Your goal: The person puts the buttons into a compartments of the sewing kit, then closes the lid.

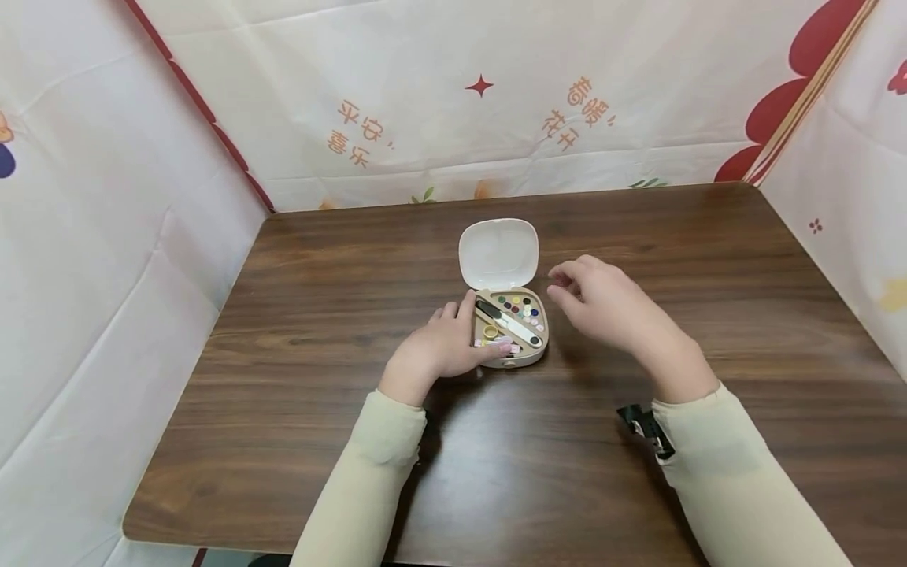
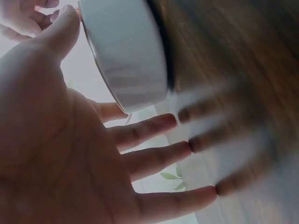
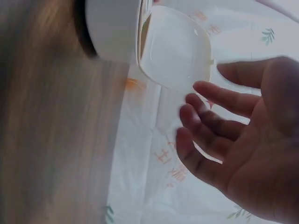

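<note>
A small white sewing kit box (image 1: 527,360) lies on the table with its lid (image 1: 499,253) raised at the back. Inside are several coloured buttons (image 1: 527,313), a slim black-and-white tool (image 1: 513,325) set diagonally, a gold ring-shaped piece (image 1: 490,332) and small pinkish items. My left hand (image 1: 442,342) rests against the box's left side, thumb over the front edge, index finger near the back corner; the left wrist view shows straight, spread fingers (image 2: 149,156). Beside the box, my right hand (image 1: 602,303) hovers apart from it with loosely bent fingers and nothing in them.
The brown wooden table (image 1: 298,346) spreads around the box on all sides. White printed cloth (image 1: 425,87) hangs behind the table and along both sides. A black device (image 1: 646,431) sits at my right wrist by the sleeve.
</note>
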Available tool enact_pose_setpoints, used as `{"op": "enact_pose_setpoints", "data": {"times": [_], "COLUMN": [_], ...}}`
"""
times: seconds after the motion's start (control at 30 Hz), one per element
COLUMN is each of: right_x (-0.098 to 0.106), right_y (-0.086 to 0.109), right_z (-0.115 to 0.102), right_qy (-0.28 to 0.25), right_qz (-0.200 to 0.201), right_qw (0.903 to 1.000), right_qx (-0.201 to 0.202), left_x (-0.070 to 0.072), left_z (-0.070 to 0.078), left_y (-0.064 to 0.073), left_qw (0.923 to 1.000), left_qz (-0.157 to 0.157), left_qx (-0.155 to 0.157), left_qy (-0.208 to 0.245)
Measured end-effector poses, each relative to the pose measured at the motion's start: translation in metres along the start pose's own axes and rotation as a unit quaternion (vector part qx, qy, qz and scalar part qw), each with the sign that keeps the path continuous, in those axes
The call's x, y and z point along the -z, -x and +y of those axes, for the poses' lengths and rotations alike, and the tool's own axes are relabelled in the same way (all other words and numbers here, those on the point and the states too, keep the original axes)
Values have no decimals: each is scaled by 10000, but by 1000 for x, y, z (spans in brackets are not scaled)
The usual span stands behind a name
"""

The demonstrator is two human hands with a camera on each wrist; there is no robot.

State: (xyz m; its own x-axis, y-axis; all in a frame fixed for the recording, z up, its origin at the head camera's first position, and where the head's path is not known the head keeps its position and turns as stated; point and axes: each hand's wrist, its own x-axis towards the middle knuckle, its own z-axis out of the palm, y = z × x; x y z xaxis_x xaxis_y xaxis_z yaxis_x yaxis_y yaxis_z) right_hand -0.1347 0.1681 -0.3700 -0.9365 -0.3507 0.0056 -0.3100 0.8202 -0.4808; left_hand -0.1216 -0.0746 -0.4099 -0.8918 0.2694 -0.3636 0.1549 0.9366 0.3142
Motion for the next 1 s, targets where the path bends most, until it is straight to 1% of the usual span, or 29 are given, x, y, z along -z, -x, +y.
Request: {"op": "enact_pose_setpoints", "data": {"times": [0.1,0.2,0.3,0.37,0.43,0.5,0.63,0.8,0.9,1.0], "right_x": [-7,-16,-25,-31,-35,-37,-36,-33,-34,-34], "right_y": [6,12,19,24,28,30,31,36,41,44], "right_z": [1,0,0,-1,-3,-6,-9,-4,-1,-2], "right_qy": [-236,-461,-707,-745,-601,-261,299,199,170,210], "right_qz": [-420,-769,-893,-970,-1044,-1146,-1251,-1253,-1202,-1165], "right_qw": [9988,9957,9930,9921,9924,9928,9916,9919,9926,9930], "right_qx": [-59,-228,-305,-274,-238,-217,-167,74,53,-38], "left_x": [-5,-9,-12,-12,-11,-9,-7,-13,-17,-18], "left_z": [7,18,28,33,38,40,40,35,34,36], "left_y": [-3,-3,-2,-1,0,2,6,12,14,16], "left_qw": [9999,9998,9997,9996,9996,9997,9998,9998,9997,9996], "left_qz": [105,114,135,161,185,193,182,47,-67,-112], "left_qx": [-123,-160,-138,-119,-109,-74,46,144,159,159], "left_qy": [43,68,156,196,198,145,38,106,171,212]}}
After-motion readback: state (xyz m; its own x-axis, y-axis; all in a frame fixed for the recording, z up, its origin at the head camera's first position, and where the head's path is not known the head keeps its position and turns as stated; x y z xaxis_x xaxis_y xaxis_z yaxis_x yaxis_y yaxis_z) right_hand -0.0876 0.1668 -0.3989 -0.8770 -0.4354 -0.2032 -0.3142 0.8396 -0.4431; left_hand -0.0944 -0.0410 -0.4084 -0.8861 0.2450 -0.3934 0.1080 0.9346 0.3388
